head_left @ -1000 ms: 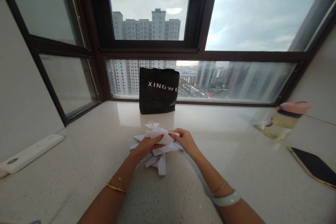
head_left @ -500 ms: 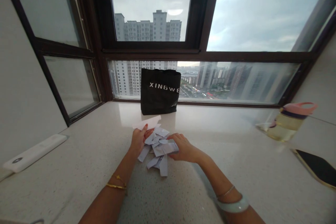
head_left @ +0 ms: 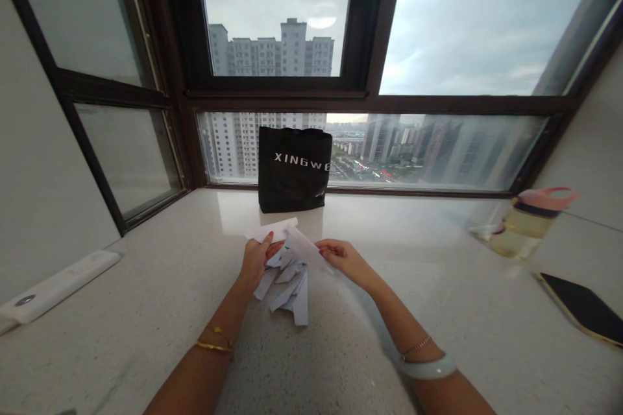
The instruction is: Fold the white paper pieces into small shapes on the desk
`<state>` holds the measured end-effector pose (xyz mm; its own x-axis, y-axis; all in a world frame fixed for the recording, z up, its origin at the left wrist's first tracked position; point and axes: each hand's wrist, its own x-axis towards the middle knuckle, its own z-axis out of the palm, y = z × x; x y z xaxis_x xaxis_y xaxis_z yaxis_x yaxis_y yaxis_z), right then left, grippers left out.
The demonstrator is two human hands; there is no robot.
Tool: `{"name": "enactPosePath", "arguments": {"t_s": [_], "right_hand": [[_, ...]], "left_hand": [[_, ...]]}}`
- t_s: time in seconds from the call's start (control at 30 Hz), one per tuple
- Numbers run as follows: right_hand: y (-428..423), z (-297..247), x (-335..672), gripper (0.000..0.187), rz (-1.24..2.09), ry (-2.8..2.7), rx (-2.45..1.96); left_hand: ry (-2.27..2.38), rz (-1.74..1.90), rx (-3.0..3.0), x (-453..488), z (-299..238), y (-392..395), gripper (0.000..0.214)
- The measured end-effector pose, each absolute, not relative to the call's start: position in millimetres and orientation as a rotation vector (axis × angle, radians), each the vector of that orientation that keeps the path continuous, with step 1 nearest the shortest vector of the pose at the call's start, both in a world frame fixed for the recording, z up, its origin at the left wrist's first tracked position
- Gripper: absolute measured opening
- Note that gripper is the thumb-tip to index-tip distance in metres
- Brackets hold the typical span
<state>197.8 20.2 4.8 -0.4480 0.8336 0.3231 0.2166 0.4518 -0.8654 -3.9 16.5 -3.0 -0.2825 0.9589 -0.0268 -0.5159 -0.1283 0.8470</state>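
A pile of folded white paper pieces [head_left: 288,285] lies on the pale speckled counter [head_left: 341,350] in front of me. My left hand [head_left: 256,260] is closed in a pinch on one white paper piece [head_left: 272,231], held up over the pile's far left side. My right hand [head_left: 341,256] pinches another white paper strip [head_left: 307,250] that slants up toward the left one, just above the pile. Both wrists wear bracelets.
A black bag [head_left: 294,168] with white lettering stands by the window behind the pile. A bottle with a pink lid [head_left: 528,220] and a dark phone [head_left: 581,308] lie at the right. A white power strip [head_left: 53,285] rests at the left edge.
A second ago both hands held one paper over the pile. My left hand then lifted a piece up and left; my right hand pressed on the pile and now holds up a strip.
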Motion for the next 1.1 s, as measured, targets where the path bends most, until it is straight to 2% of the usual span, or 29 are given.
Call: {"name": "enactPosePath", "arguments": {"t_s": [0.33, 0.77, 1.1], "right_hand": [[25, 9, 200, 0.039, 1.081, -1.634, -0.748], [31, -1, 199, 0.029, 1.098, -1.623, -0.877], [29, 2, 196, 0.033, 1.011, -1.557, -0.85]], "left_hand": [[0.919, 1.192, 1.03, 15, -2, -1, 0.027], [0.919, 1.086, 1.105, 15, -9, 3, 0.034], [0.891, 1.028, 1.103, 14, -8, 2, 0.032]]}}
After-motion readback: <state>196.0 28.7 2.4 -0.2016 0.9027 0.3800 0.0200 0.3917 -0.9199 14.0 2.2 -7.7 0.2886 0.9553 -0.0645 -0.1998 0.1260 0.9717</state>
